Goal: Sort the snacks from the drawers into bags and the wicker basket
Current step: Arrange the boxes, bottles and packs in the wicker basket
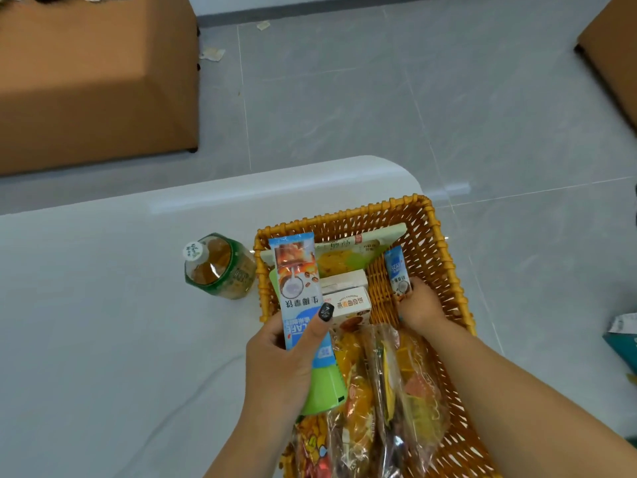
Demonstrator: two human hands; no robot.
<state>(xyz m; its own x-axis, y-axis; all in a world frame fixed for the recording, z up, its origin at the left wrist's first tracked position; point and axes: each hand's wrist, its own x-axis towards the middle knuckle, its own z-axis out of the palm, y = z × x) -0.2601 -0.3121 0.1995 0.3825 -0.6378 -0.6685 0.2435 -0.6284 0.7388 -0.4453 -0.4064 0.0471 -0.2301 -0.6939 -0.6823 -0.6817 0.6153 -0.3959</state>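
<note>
A wicker basket (437, 236) stands on the white table, filled with snacks. My left hand (279, 360) grips several blue coffee sachets (296, 281) and a green packet (324, 388) above the basket's left side. My right hand (418, 307) is inside the basket at its right wall and pinches one small blue sachet (398, 269), held upright. Between the hands lie a white cookie box (348, 305) and a flat pale-green packet (348, 255). Clear-wrapped orange and yellow snack bags (406, 384) fill the basket's near end.
A green tea bottle (217, 267) lies on the table (103, 322) just left of the basket. Brown boxes (93, 81) stand on the grey floor beyond the table. A teal packet (624, 339) shows at the right edge.
</note>
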